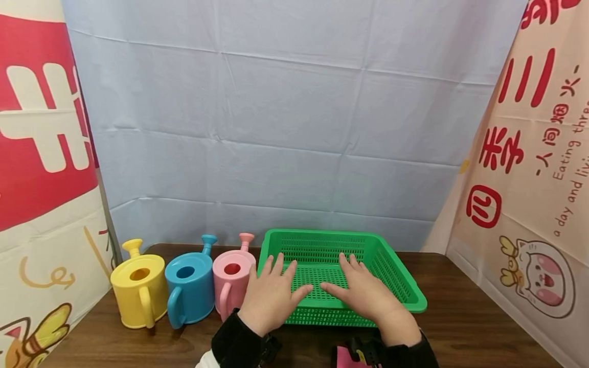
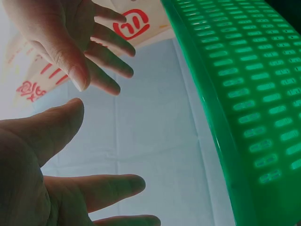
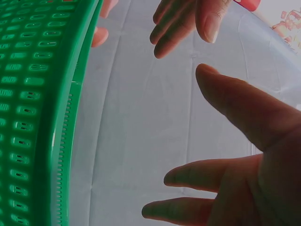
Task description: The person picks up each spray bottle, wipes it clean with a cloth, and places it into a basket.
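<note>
A green perforated plastic basket [image 1: 331,317] stands on the brown table in the head view. Over its near left part my left hand [image 1: 271,296] is held with fingers straight and spread, thumb pointing inward. Likewise spread, my right hand [image 1: 363,294] hovers over the near right part. Neither hand holds anything. Both wrist views show the hands above the basket's rim, thumbs toward each other. To the left of the basket stands a pink watering can [image 1: 232,281], close by my left hand. Beside it are a blue watering can [image 1: 190,286] and a yellow watering can [image 1: 142,294].
The three cans form a row, spouts toward the back and handles toward me. A pink item [image 1: 347,358] lies partly hidden near my right wrist. A pale blue cloth [image 1: 294,128] hangs behind the table [image 1: 465,317], with printed cloths at both sides.
</note>
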